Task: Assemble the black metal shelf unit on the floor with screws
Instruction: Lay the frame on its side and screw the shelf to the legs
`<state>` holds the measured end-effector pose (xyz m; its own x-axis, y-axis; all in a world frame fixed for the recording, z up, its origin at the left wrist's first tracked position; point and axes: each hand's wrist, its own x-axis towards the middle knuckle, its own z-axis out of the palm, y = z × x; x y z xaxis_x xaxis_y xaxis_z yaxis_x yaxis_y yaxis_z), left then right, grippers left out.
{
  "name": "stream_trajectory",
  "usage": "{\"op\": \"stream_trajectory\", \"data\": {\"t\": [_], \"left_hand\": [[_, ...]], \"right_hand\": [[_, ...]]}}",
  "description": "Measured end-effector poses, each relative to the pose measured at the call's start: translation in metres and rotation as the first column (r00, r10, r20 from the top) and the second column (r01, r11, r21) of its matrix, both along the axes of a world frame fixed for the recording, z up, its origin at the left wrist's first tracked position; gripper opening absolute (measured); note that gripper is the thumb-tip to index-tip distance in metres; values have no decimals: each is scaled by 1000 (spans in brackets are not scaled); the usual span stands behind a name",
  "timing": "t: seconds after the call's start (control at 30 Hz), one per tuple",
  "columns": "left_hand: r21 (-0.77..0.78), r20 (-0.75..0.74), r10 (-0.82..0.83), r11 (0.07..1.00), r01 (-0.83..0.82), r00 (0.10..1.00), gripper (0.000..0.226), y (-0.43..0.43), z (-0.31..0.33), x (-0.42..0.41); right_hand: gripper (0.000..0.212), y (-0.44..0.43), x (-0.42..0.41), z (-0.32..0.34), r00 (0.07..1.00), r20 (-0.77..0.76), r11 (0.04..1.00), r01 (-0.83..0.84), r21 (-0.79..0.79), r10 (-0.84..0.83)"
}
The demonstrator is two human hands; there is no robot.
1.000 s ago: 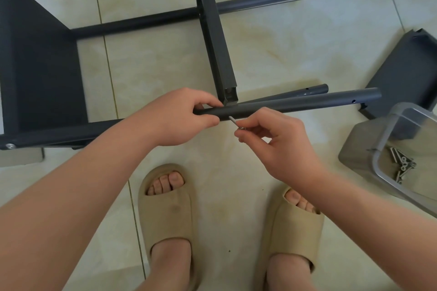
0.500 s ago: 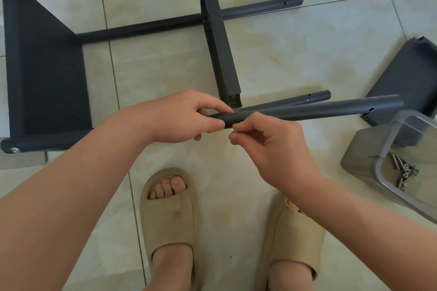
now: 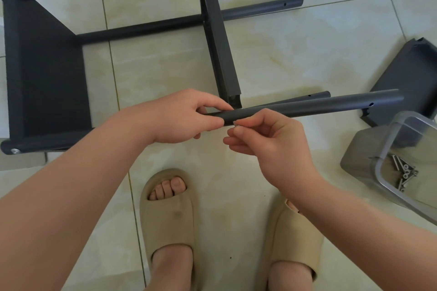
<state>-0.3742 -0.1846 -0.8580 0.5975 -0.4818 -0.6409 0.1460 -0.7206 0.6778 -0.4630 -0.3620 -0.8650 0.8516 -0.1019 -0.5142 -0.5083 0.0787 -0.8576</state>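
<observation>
Tube (image 3: 307, 107) is what matters: it lies across in front of the person, its long axis running left to right, the right end tipped slightly to the far side and held clear of the floor (image 3: 295, 38). The left hand (image 3: 184, 117) is closed round its left part, fingers and thumb wrapped about it. The right hand (image 3: 274, 146) sits just on the near side, almost touching the left hand's fingertips, with thumb and forefinger pinching a small silver thing, a screw (image 3: 234, 123) I take it, though mostly hidden. It meets the tube's near face just right of the left hand. Directly beyond that spot, on the far side, stands the open end of the crosspiece (image 3: 220, 54) of the frame (image 3: 47, 73). So I judge the screw must travel from near to far, square across the tube's axis, towards that end. The right hand is placed for it, while the left steadies. Whether the holes line up I cannot tell. Spare screws lie in the box (image 3: 378, 163) at the right.
</observation>
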Motion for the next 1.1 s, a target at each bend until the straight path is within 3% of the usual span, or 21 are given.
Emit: {"op": "stream_trajectory", "data": {"t": [0.07,0.2,0.5,0.67,0.77,0.87,0.93,1.0,1.1], "left_hand": [[-1,0,-6,1000,6,1000,28,0,1,0],[4,-10,-18,1000,18,1000,27,0,1,0],[14,-16,-4,1000,4,1000,25,0,4,-3],[47,-4,55,997,-55,998,18,0,5,-1],[59,-22,48,997,-46,999,11,-1,7,0],[50,-32,75,996,-73,997,13,-2,11,1],[69,-30,96,993,-94,995,31,-5,12,3],[106,-10,131,986,-129,991,44,-10,10,6],[107,7,262,959,-261,965,46,-21,3,14]], "right_hand": [[11,-1,0,-1,999,16,999,-30,-42,31],[10,-5,-1,-3,969,103,936,-186,-298,225],[5,-5,4,2,927,112,818,-255,-515,359],[18,-10,14,4,823,165,428,-103,-898,543],[36,-17,20,5,798,141,327,-73,-942,586],[48,-24,30,10,783,-74,234,-273,-933,618],[44,-26,35,14,770,-152,233,-365,-901,619],[42,-26,37,14,773,-128,268,-363,-893,622],[41,-27,39,11,782,-102,270,-331,-904,615]]}}
